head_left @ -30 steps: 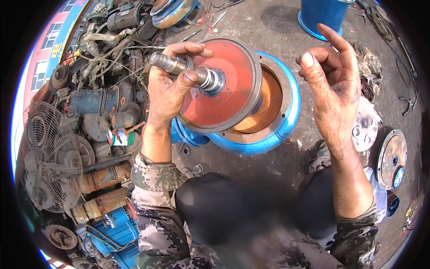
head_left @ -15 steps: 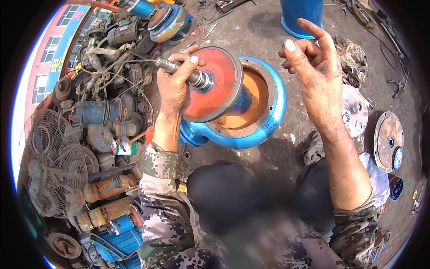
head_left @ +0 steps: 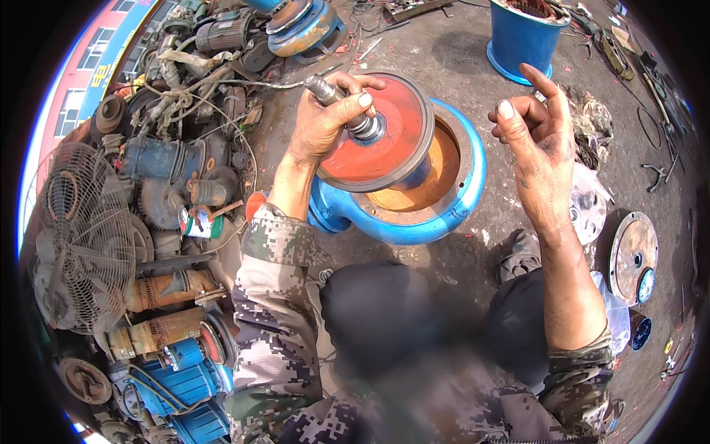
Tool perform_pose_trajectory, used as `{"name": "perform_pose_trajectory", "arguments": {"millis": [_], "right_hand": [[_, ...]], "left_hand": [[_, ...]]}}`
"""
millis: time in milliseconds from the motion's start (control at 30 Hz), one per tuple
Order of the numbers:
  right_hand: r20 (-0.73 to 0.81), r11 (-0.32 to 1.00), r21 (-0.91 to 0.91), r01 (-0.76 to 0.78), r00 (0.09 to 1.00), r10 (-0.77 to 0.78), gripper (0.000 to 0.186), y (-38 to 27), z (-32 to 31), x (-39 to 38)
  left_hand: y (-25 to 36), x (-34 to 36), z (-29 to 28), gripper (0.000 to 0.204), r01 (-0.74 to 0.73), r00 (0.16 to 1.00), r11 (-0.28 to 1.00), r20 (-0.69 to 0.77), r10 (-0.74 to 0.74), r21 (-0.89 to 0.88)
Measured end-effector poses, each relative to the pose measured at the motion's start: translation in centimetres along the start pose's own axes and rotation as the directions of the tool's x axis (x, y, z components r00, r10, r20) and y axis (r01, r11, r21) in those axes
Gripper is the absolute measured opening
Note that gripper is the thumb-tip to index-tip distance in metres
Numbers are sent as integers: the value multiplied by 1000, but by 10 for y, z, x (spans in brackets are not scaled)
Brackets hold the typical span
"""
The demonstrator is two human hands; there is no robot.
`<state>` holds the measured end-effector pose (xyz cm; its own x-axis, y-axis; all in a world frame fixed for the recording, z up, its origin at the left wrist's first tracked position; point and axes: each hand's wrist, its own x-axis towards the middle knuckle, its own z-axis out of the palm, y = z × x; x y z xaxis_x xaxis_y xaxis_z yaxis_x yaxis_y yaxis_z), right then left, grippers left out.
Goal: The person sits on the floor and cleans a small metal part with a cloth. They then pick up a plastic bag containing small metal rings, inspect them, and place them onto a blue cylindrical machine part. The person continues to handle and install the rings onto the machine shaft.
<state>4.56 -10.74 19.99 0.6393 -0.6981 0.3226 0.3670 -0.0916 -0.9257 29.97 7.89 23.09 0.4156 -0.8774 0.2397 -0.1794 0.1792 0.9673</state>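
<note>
My left hand (head_left: 319, 127) is closed around the threaded metal shaft (head_left: 323, 90) that stands up from a red round plate with a dark rim (head_left: 403, 140). The plate is tilted over a blue pump casing (head_left: 467, 209) on the ground. A blue part shows beneath the plate, over the casing's round opening with its rusty orange inside; the plate hides part of that opening. To the right of the casing, my right hand (head_left: 546, 152) is raised in the air. Its thumb and forefinger are apart and the other fingers are partly curled, with nothing visible in them.
Motors, pipes and cables are heaped on the left beside a wire fan guard (head_left: 85, 237). A blue cylinder (head_left: 521, 48) stands at the back right. Round metal plates, including a brown one (head_left: 629, 248), lie at the right near a clear plastic bag (head_left: 612, 314).
The red plate and shaft in my left hand have shifted right in the picture, and the plate now lies flatter over the casing. My right hand remains raised, slightly lower. The whole view has shifted.
</note>
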Motion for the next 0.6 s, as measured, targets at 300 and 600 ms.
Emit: {"name": "perform_pose_trajectory", "arguments": {"millis": [300,600], "right_hand": [[23,998,-21,-53,998,54,63,0,6,-4],[26,997,26,-79,997,79,61,17,12,-3]], "left_hand": [[-1,-5,39,11,78,910,981,-414,2,175],[3,-27,28,56,56,937,998,-346,-39,40]]}}
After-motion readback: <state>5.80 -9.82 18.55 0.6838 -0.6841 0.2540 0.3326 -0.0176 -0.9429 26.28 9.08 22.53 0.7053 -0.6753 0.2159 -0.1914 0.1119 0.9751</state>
